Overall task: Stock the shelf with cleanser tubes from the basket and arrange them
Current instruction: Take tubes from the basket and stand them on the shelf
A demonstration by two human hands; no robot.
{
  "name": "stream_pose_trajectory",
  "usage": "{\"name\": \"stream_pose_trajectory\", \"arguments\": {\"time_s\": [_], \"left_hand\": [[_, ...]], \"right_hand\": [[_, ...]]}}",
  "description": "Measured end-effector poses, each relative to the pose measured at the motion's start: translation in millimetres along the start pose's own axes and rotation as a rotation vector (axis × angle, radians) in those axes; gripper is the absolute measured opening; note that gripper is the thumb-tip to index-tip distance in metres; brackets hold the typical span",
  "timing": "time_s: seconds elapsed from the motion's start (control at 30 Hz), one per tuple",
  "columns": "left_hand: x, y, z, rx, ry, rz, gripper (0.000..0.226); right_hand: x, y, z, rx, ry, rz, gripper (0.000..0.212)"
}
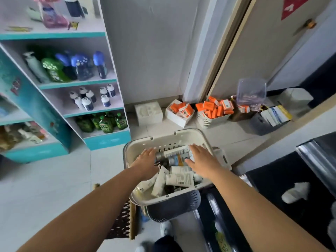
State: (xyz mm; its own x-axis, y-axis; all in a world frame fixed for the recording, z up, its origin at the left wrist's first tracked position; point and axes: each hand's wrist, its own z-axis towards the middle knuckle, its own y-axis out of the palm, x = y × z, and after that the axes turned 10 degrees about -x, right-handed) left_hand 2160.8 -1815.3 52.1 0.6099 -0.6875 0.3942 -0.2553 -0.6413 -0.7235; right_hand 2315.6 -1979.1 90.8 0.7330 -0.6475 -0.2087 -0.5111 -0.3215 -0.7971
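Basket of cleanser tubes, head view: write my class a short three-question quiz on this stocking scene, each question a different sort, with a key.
1. True or false: the left hand and the right hand both reach into the basket.
2. The small boxes heaped in the slatted tub are: A orange, B blue, C green.
3. Fill in: the cleanser tubes in the basket are mostly ___ in colour.
Key: 1 true; 2 A; 3 white.

No legible text; print on cleanser tubes (180,179), orange boxes (212,108) and green bottles (106,123) all too blurred
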Motion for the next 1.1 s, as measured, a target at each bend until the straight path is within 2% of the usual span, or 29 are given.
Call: {"name": "stream_pose_trajectory", "arguments": {"time_s": [0.33,0.4,0.5,0.63,0.73,0.83,0.93,1.1], "left_hand": [[-20.9,59.9,58.3,-0.328,-0.194,-0.044,0.057],[-20.8,71.8,66.9,-0.358,-0.215,-0.038,0.052],[-20.4,86.8,80.1,-0.313,-0.228,-0.057,0.046],[-14.7,95.4,93.7,-0.222,-0.27,-0.111,0.025],[-11.2,96.5,101.0,-0.149,-0.322,-0.153,0.014],[-6.0,93.0,109.7,-0.074,-0.299,-0.171,0.024],[6.5,87.1,121.8,-0.022,-0.212,-0.188,0.031],[26.4,87.7,142.2,-0.055,-0.137,-0.133,0.045]], "right_hand": [[23.7,75.7,80.7,-0.319,-0.049,0.04,0.072],[27.5,89.7,89.8,-0.364,-0.022,0.029,0.068],[33.1,104.8,100.9,-0.411,0.001,-0.026,0.059],[38.5,113.1,116.2,-0.335,-0.014,-0.064,0.049],[46.7,110.0,123.3,-0.259,0.068,0.041,0.042],[55.7,103.0,127.6,-0.145,0.159,0.06,0.038],[61.9,99.8,130.9,-0.025,0.23,0.063,0.051],[63.5,106.5,136.1,0.031,0.296,0.261,0.06]]}}
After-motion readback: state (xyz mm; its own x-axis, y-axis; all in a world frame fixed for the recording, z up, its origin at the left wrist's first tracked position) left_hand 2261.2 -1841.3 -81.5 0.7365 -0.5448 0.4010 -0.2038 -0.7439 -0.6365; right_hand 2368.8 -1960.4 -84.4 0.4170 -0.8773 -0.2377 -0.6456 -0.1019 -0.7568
